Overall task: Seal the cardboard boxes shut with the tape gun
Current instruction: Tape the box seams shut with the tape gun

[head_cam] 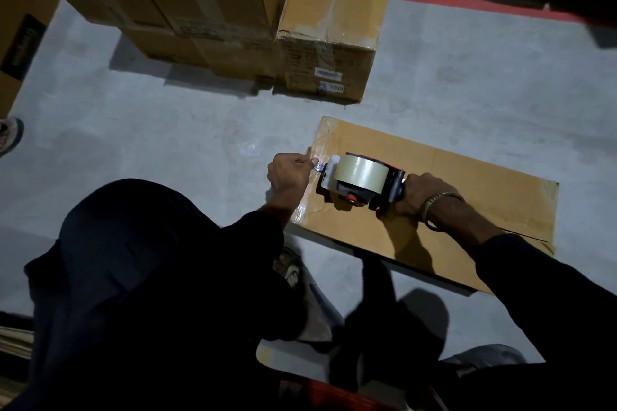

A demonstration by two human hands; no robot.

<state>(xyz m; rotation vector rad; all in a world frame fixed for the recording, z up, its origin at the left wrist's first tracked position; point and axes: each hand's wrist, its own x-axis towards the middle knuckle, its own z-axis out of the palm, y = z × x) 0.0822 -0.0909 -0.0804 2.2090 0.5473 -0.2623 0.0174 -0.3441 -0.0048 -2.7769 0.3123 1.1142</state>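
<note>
On the grey concrete floor point(200, 130) lies a cardboard box point(467, 183); the right hand point(420, 197) grips the tape gun point(360, 180), the left hand point(290, 173) pinches the tape end point(319, 167).

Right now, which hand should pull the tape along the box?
The right hand. It already grips the tape gun by its handle on top of the box. The left hand pinches the tape end at the box's edge, anchoring it.
</note>
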